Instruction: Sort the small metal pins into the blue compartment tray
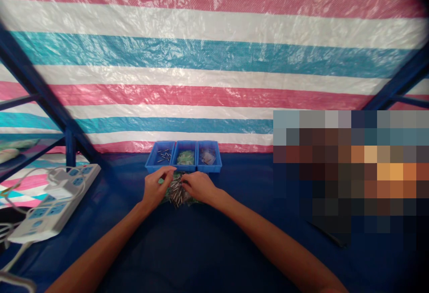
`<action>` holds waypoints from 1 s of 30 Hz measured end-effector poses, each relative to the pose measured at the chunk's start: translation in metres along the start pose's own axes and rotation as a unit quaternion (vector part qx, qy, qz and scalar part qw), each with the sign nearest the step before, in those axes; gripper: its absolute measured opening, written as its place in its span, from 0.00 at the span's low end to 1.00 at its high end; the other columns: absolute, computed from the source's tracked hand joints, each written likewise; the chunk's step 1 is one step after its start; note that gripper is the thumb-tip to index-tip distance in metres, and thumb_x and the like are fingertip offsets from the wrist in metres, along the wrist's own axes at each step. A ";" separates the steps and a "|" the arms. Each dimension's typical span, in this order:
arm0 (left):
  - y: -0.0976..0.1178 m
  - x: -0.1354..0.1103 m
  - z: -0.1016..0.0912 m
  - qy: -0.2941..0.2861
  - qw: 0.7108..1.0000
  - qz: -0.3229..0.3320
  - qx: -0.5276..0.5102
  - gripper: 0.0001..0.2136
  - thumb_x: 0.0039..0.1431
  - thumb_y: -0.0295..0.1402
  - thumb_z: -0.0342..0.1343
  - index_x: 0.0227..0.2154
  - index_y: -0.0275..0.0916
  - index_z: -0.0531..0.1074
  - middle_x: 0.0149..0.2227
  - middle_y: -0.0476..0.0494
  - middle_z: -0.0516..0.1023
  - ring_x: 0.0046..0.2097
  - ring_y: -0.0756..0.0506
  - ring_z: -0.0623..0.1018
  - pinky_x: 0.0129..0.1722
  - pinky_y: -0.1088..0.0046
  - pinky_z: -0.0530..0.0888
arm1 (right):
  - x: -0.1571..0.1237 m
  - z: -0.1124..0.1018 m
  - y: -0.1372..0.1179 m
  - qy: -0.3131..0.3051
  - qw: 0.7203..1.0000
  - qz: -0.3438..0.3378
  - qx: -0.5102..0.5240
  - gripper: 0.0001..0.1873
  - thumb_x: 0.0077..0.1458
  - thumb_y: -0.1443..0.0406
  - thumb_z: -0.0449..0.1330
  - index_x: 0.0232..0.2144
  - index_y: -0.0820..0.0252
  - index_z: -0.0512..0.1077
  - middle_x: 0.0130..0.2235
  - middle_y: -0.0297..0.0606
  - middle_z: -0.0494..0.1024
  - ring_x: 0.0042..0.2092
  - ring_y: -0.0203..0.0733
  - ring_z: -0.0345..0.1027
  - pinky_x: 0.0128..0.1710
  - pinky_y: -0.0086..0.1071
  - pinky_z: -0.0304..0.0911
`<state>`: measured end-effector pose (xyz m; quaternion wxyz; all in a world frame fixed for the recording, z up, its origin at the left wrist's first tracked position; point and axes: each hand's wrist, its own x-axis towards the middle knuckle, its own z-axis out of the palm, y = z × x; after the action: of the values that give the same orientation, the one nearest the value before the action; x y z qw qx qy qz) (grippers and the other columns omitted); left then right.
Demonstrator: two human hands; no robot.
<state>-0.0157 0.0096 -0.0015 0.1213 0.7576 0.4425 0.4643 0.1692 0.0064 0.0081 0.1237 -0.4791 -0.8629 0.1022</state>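
Observation:
A mixed pile of small metal pins [178,194] lies on the dark blue table, with green and clear bits among them. On the pile's left side is my left hand [154,188], its index finger stretched toward the bins and its thumb apart from it; no object shows between them. My right hand [201,186] reaches into the pile from the right with bent fingertips pressed together. What they pinch is too small to make out. Just beyond stand three joined blue bins: the left bin [148,163] holds metal pins, the middle bin [185,168] green pieces, the right bin [210,168] clear pieces.
A white power strip [47,221] with plugs and cables lies at the left. Striped plastic sheeting [214,74] hangs behind the table between blue metal frame bars [50,92]. A blurred-out area [351,172] covers the right side, with a thin dark object [326,234] below it.

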 end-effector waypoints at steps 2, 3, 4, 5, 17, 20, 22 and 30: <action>0.000 0.000 0.000 0.000 1.000 0.000 0.003 0.10 0.61 0.35 0.51 0.37 0.38 0.75 0.28 0.49 0.77 0.24 0.51 0.74 0.29 0.77 0.70 | 0.000 0.000 -0.001 0.000 1.000 -0.003 -0.008 0.14 0.61 0.61 0.52 0.44 0.55 0.74 0.42 0.40 0.79 0.45 0.45 0.72 0.43 0.33 0.63; 0.001 0.000 0.000 0.000 1.000 0.000 0.004 0.10 0.61 0.35 0.51 0.37 0.38 0.75 0.29 0.48 0.78 0.25 0.51 0.74 0.29 0.77 0.70 | 0.000 0.000 -0.001 0.000 1.000 -0.006 -0.012 0.14 0.61 0.61 0.51 0.43 0.56 0.74 0.42 0.41 0.79 0.44 0.45 0.73 0.43 0.33 0.63; 0.001 0.000 0.000 -0.001 1.000 0.000 0.006 0.10 0.61 0.35 0.51 0.37 0.38 0.75 0.30 0.48 0.78 0.26 0.51 0.75 0.30 0.77 0.70 | 0.000 0.001 -0.001 0.000 1.000 -0.009 -0.016 0.14 0.61 0.62 0.51 0.43 0.56 0.74 0.42 0.41 0.79 0.44 0.45 0.73 0.43 0.33 0.63; 0.001 0.000 0.000 -0.001 1.000 0.000 0.007 0.10 0.62 0.35 0.51 0.37 0.38 0.75 0.30 0.48 0.78 0.26 0.51 0.75 0.30 0.77 0.71 | 0.000 0.001 -0.001 0.000 1.000 -0.012 -0.020 0.14 0.61 0.62 0.50 0.42 0.56 0.74 0.41 0.41 0.79 0.44 0.45 0.73 0.43 0.33 0.63; 0.004 0.000 -0.002 0.003 1.000 0.015 0.009 0.10 0.61 0.35 0.51 0.37 0.37 0.75 0.30 0.48 0.79 0.28 0.50 0.76 0.31 0.77 0.72 | 0.000 0.000 0.000 0.012 0.998 -0.044 -0.034 0.14 0.64 0.64 0.47 0.41 0.59 0.72 0.39 0.42 0.78 0.41 0.42 0.72 0.39 0.29 0.61; 0.005 0.000 -0.002 0.004 1.000 0.023 0.010 0.09 0.62 0.35 0.51 0.38 0.37 0.75 0.29 0.48 0.79 0.27 0.51 0.76 0.32 0.76 0.72 | 0.000 0.002 0.003 0.047 0.998 -0.050 -0.013 0.14 0.64 0.64 0.47 0.42 0.58 0.72 0.39 0.41 0.78 0.41 0.41 0.72 0.40 0.29 0.61; 0.005 0.000 -0.002 0.004 0.999 0.029 0.015 0.09 0.62 0.35 0.51 0.38 0.38 0.74 0.29 0.48 0.78 0.27 0.51 0.75 0.33 0.76 0.73 | -0.001 0.004 0.005 0.090 0.995 -0.050 0.018 0.14 0.64 0.65 0.47 0.42 0.57 0.72 0.39 0.40 0.78 0.41 0.41 0.72 0.40 0.29 0.61; -0.001 0.004 0.000 0.039 0.993 0.081 0.078 0.10 0.62 0.33 0.50 0.42 0.40 0.74 0.45 0.41 0.74 0.48 0.44 0.73 0.49 0.64 0.70 | -0.013 0.017 0.005 0.313 0.909 0.013 0.275 0.12 0.62 0.63 0.50 0.37 0.60 0.73 0.37 0.38 0.78 0.34 0.37 0.73 0.38 0.27 0.65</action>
<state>-0.0153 0.0130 0.0007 0.0062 0.7797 0.4187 0.4656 0.1743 -0.0032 -0.0108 0.5127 -0.4450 -0.7114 0.1818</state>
